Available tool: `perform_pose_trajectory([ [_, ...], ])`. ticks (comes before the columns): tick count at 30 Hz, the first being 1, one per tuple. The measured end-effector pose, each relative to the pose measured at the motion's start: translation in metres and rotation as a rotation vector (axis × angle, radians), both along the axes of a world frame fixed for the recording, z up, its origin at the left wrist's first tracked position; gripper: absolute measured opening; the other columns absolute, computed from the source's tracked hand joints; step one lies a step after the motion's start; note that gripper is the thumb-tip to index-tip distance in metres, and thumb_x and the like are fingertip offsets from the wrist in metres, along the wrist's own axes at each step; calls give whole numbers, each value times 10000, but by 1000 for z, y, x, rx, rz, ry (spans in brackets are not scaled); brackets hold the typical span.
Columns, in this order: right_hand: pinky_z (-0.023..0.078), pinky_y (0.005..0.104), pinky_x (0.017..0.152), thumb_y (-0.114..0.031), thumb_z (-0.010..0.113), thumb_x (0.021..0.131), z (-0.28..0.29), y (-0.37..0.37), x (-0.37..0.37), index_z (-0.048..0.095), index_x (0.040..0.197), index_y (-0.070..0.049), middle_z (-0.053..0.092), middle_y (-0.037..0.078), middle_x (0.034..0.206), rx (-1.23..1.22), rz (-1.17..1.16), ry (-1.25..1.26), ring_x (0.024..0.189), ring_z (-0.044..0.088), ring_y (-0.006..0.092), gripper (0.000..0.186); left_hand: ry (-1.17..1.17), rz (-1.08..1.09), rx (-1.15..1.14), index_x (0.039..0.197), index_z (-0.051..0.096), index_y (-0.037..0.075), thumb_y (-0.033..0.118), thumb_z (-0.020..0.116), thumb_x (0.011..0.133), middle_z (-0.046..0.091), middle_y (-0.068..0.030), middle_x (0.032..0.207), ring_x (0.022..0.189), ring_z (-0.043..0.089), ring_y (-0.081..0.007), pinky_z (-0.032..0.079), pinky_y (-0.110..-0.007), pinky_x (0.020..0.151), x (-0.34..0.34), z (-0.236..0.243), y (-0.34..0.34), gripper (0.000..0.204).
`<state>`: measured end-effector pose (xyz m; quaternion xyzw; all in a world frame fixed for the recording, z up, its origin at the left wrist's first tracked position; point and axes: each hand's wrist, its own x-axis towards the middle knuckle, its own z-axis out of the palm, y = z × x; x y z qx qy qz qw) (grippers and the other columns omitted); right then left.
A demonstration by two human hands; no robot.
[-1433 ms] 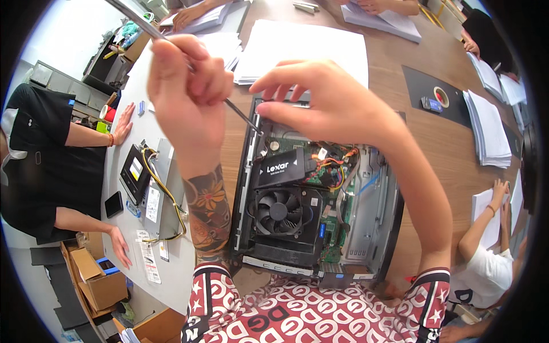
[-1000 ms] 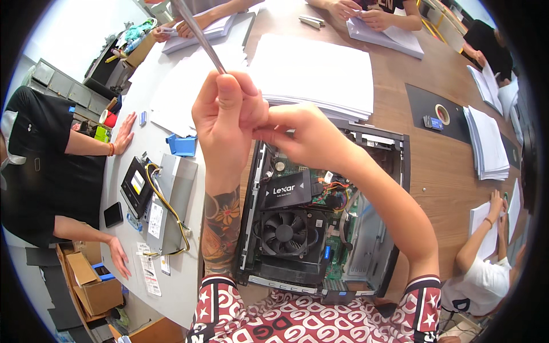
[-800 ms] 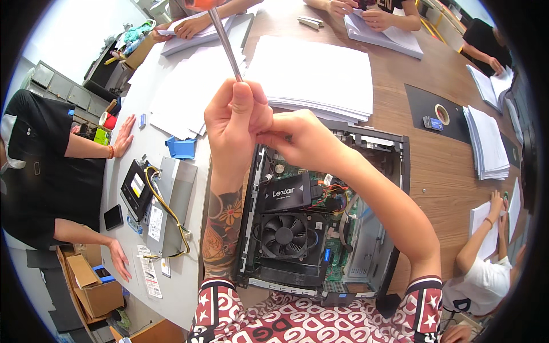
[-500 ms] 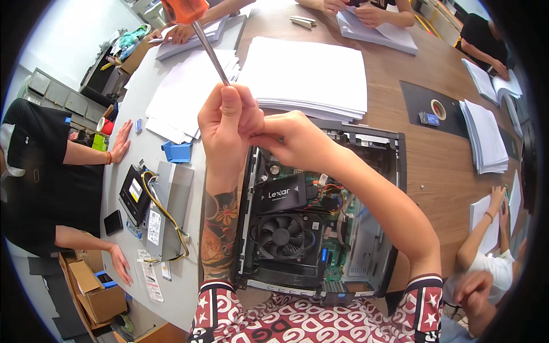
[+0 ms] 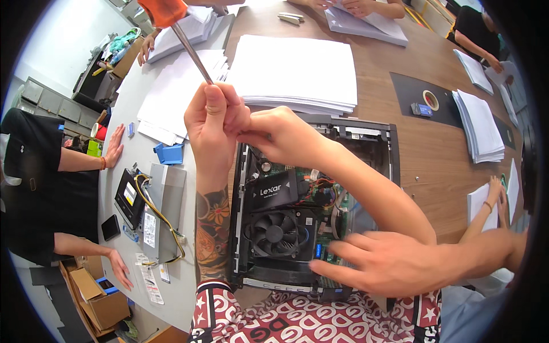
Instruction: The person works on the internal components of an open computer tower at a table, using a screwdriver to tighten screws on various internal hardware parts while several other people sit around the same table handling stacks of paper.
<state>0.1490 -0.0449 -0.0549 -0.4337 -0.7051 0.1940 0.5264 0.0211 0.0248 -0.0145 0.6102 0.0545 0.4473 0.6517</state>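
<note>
I'm gripping the screwdriver (image 5: 184, 40) by its stiff, likely slick shaft, left hand (image 5: 214, 123) closed beside the computer case's (image 5: 394, 151) far-left corner; handle (image 5: 164, 10) probably offering surer hold; right hand (image 5: 283, 134) pinching, contents hidden.

Ahead of me I see a paper stack (image 5: 291, 71) on the brown worktop (image 5: 440, 183); to my right, a tape roll (image 5: 436, 103) and a small blue box (image 5: 422, 110) sit on a black mat (image 5: 404, 88). On my left, a phone (image 5: 111, 227) lies on the pale worktop (image 5: 178, 283) before a person (image 5: 48, 188) in black, with lockers (image 5: 50, 101) and an open carton (image 5: 98, 303) beyond.
</note>
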Motion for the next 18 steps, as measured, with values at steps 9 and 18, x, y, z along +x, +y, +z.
perform_pose_trajectory([
  [9,517,329,652,-181,687,872,28,-14,18,700,966,-21,691,129,797,104,-187,3,694,657,242,187,-304,35,-36,866,521,49,428,475,1019,279,41,627,515,228,-82,204,-267,482,-27,28,10,412],
  [18,500,274,615,-249,681,906,21,-13,55,739,958,-53,724,72,827,111,-431,-51,697,650,146,211,-581,-172,-146,768,442,50,303,556,993,252,4,659,551,198,-108,187,-288,505,-93,53,34,357],
])
